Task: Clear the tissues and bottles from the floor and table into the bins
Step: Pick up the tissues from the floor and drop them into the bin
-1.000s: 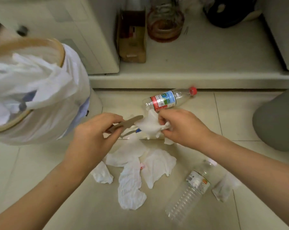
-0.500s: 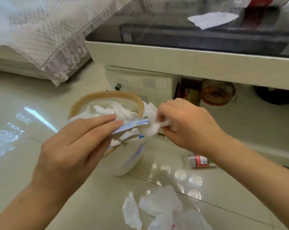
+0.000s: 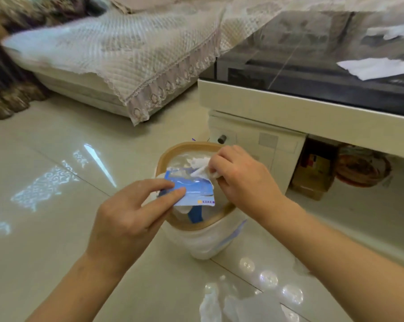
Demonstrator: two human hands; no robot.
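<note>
In the centre of the frame, both hands have now come fully over the bin (image 3: 197, 225), which was lower and nearer half a second ago. The right hand (image 3: 240, 180) pinches one crumpled tissue (image 3: 202, 168) above the opening; the left hand (image 3: 126, 219) pinches one blue card (image 3: 194, 192). I judge the drop is close. Two tissues lie on the table (image 3: 312, 108), upper right, and several, blurred, on the floor, lower right. No bottle shows.
</note>
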